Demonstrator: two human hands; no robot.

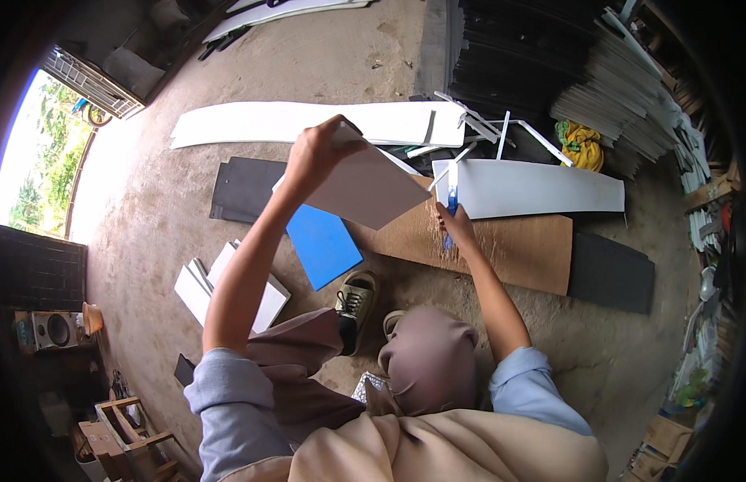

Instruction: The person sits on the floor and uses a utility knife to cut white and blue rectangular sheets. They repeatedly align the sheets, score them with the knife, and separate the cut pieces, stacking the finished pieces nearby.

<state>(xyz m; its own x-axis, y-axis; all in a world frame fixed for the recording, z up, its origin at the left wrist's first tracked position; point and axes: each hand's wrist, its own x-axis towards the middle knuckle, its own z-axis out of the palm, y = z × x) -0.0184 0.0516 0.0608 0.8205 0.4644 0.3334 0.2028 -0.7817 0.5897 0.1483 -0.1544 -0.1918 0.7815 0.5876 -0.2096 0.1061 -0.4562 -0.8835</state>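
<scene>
My left hand [318, 154] grips the top edge of a flat rectangular board [371, 183], pale grey in shadow, holding it raised and tilted. In my right hand [456, 221] is a blue utility knife [452, 199], its upper end close to the board's right corner. A thin white strip [449, 170] lies beside the knife's tip; whether it touches the board I cannot tell. Below both hands, a brown wooden board [517, 251] with a scored surface lies on the floor. A blue panel [321, 245] rests under the raised board, near my shoe.
Long white panels [252, 122] lie beyond my hands, and another white panel [542, 186] is at right. Dark grey sheets [610, 269] extend from under the brown board. White offcuts [264, 304] lie at left. A yellow-green cloth [580, 145] sits near tall stacked sheets [534, 56].
</scene>
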